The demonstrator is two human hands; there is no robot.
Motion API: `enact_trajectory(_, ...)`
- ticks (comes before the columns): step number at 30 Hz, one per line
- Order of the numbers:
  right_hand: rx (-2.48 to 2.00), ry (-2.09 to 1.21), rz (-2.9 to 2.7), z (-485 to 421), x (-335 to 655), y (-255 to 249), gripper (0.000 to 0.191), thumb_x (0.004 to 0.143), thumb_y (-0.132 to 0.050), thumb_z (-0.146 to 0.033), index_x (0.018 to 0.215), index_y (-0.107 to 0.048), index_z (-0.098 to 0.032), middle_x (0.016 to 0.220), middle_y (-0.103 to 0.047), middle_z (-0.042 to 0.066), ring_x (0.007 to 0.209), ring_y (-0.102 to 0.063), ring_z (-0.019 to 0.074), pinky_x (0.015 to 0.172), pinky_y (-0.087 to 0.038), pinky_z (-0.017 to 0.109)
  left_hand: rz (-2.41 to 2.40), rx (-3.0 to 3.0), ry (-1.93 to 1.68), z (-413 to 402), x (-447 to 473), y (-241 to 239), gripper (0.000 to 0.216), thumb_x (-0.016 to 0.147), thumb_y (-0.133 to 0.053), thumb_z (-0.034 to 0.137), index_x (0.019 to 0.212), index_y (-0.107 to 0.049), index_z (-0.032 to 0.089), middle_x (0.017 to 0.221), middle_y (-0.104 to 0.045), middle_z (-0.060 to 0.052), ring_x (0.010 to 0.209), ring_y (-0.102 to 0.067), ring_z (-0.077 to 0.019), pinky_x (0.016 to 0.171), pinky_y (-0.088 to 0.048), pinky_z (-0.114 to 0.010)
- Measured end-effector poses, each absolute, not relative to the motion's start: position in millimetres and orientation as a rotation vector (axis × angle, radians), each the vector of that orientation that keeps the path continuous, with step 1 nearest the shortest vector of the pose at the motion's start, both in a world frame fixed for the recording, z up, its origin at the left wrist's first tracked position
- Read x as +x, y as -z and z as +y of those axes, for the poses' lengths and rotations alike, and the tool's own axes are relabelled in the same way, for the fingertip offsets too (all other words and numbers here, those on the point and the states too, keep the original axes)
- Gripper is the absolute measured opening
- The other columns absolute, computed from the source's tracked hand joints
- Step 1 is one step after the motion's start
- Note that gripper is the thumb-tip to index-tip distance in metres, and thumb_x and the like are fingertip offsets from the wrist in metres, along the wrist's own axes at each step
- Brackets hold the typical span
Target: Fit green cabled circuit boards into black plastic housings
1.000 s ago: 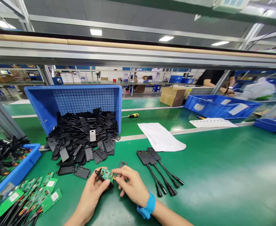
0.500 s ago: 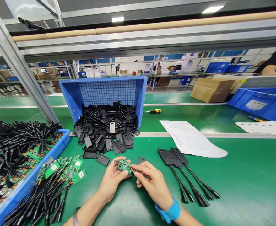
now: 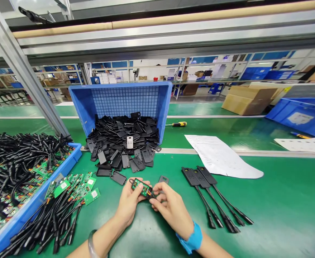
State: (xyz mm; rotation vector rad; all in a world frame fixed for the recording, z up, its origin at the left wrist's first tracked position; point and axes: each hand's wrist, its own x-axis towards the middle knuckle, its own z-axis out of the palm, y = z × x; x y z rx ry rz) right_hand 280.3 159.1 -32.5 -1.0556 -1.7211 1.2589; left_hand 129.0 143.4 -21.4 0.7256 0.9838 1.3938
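Note:
My left hand (image 3: 127, 202) holds a green circuit board (image 3: 146, 191) that sits in a black plastic case half, its thumb pressed across the board. Thin coloured wires run to the board's right end. There, thumb and fingers of my right hand (image 3: 172, 208) close on the black cable (image 3: 152, 196); most of the cable is hidden. Just beyond the right hand lies a loose black cover (image 3: 163, 179). On the right, three black cased units (image 3: 199, 177) with cable tails lie side by side. Boards with black cables (image 3: 63, 211) are heaped to the left of my hands.
A tipped blue crate (image 3: 166, 111) spills black case parts (image 3: 125, 134) onto the green bench. Another blue bin (image 3: 75, 152) at left holds cabled boards. Behind are a screwdriver (image 3: 179, 124), a paper sheet (image 3: 223, 157), a cardboard box (image 3: 247, 100) and a metal post (image 3: 36, 77).
The board now sits lower in the case half, and my left thumb has shifted onto its middle. My right fingers have moved slightly down at the cable end. The view has shifted slightly.

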Motion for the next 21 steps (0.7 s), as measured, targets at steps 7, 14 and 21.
enact_trajectory(7, -1.26, -1.574, -1.801, 163.6, 278.4, 30.4, 0.031, 0.076, -0.051, -0.05, 0.07, -0.047, -0.02, 0.041, -0.046, -0.006, 0.034, -0.043, 0.0087, 0.036, -0.034, 0.019, 1.031, 0.866, -1.421, 143.5, 125.4, 22.9, 0.038, 0.078, -0.069, 0.041, 0.098, -0.048, 0.016, 0.091, -0.068, -0.007, 0.089, -0.065, -0.0204, 0.08, -0.053, -0.035)
enact_trajectory(14, -1.154, -1.45, -1.681, 165.0, 274.2, 32.7, 0.034, 0.072, -0.058, -0.048, 0.059, -0.053, -0.017, 0.047, -0.043, -0.005, 0.043, -0.038, 0.0072, 0.044, -0.028, 0.022, 1.047, 0.955, -1.397, 144.8, 125.5, 21.9, 0.04, 0.078, -0.069, 0.042, 0.098, -0.046, 0.016, 0.094, -0.069, -0.008, 0.087, -0.067, -0.0203, 0.079, -0.054, -0.035)
enact_trajectory(21, -1.189, -1.508, -1.597, 166.7, 272.5, 34.8, 0.034, 0.07, -0.058, -0.05, 0.06, -0.055, -0.017, 0.05, -0.051, -0.002, 0.043, -0.046, 0.009, 0.045, -0.033, 0.022, 1.01, 0.787, -1.392, 140.5, 127.5, 18.7, 0.046, 0.074, -0.073, 0.042, 0.1, -0.044, 0.017, 0.094, -0.07, -0.009, 0.091, -0.067, -0.0235, 0.073, -0.055, -0.034)
